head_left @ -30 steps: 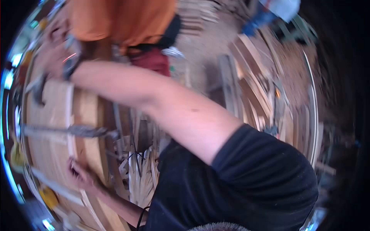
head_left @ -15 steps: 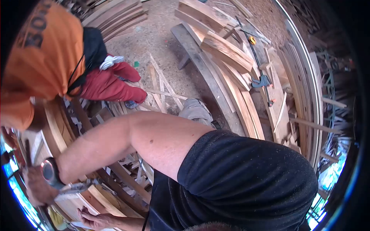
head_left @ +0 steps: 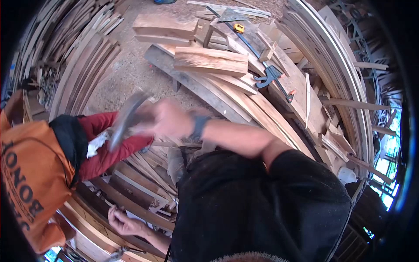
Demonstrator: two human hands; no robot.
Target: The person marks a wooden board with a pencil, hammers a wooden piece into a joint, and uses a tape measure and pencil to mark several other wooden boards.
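Observation:
My right hand (head_left: 168,120), blurred by motion and wearing a dark wristwatch (head_left: 200,127), is closed round a long grey tool (head_left: 126,120). The tool is too smeared to name. It hangs in the air in front of a co-worker's red trousers (head_left: 98,159). Lower left, my left hand (head_left: 125,223) is half curled, its fingers a little apart and nothing visible in them. It hovers near long curved timber pieces (head_left: 94,229). A metal clamp-like piece (head_left: 118,254) lies on that timber below it.
A co-worker in an orange shirt (head_left: 30,174) bends at the left. Thick wooden blocks (head_left: 211,61) rest on a plank bench (head_left: 203,98). Beside them lie a bar clamp (head_left: 269,76) and a yellow tape measure (head_left: 238,28). Stacked boards (head_left: 85,72) lie at upper left.
My right hand has swung up and rightward from the timber at lower left, carrying the tool. My left hand has moved up slightly and curled more. The view has turned; the co-worker appears lower.

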